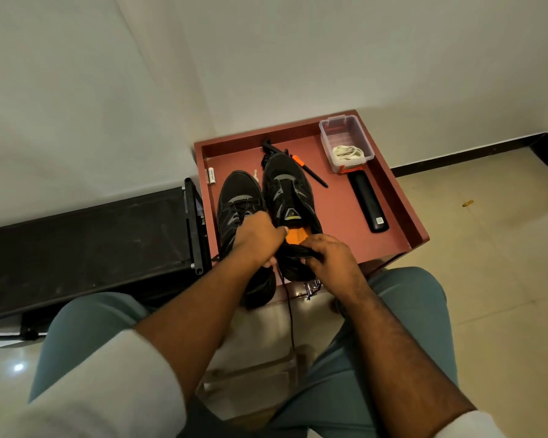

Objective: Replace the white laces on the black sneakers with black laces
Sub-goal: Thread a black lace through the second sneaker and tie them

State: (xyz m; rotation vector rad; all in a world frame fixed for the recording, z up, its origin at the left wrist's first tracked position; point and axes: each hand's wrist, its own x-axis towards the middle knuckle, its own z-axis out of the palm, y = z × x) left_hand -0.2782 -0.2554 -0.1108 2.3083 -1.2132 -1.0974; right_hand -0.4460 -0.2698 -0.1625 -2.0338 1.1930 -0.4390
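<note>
Two black sneakers stand side by side on the red tabletop (389, 197), toes pointing away. The left sneaker (239, 200) carries black lacing; the right sneaker (287, 188) shows an open tongue and orange insole. The left hand (258, 238) is curled over the gap between the shoes, pinching something dark. The right hand (326, 257) grips the right sneaker's heel collar. A black lace (290, 314) hangs down below the hands. The white laces (348, 153) lie coiled in a clear plastic box (329, 134) at the far right corner.
</note>
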